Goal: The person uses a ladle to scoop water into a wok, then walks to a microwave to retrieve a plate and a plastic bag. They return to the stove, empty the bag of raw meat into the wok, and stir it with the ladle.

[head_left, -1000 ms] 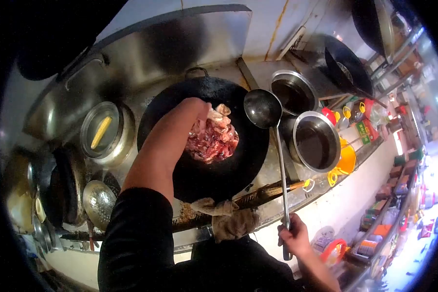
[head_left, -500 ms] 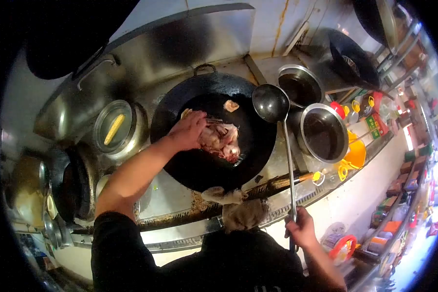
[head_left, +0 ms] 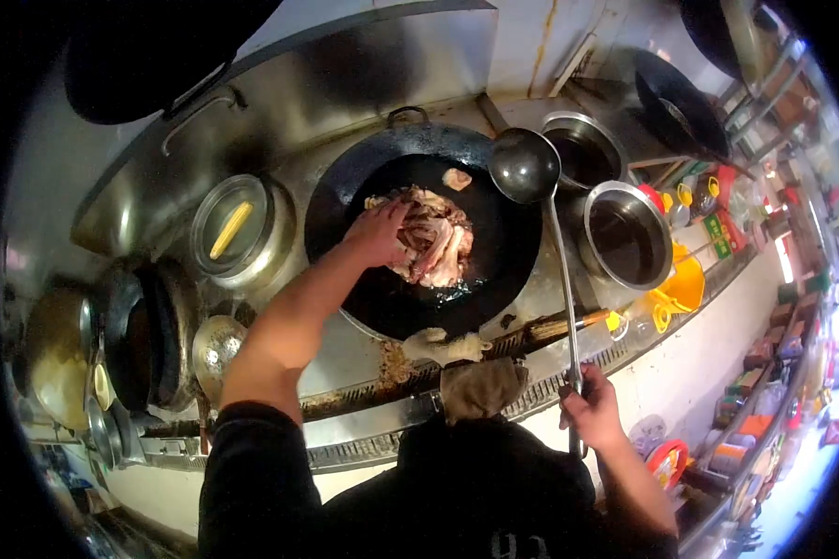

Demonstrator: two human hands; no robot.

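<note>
In the large black wok (head_left: 503,247) lies a heap of raw meat pieces (head_left: 441,244), pinkish and wet. My left hand (head_left: 379,235) reaches into the wok and touches the left side of the heap, its fingers stretched over the pieces; the thumb is hard to see. One small piece of meat (head_left: 457,178) lies apart behind the heap. Closed around the long handle of a ladle (head_left: 525,166) is my right hand (head_left: 592,410), near the front edge. The ladle's dark bowl is over the wok's right rim, beside two metal pots.
Two pots of dark liquid (head_left: 627,238) stand right of the wok, near a yellow funnel-like container (head_left: 682,284) and bottles. At left is a lidded pot (head_left: 238,233) with a corncob-like item on it. A cloth (head_left: 483,387) hangs at the front edge.
The meat heap now looks larger and more spread out, with more pieces showing beside my left hand. My right hand still holds the ladle. The whole view has shifted slightly.
</note>
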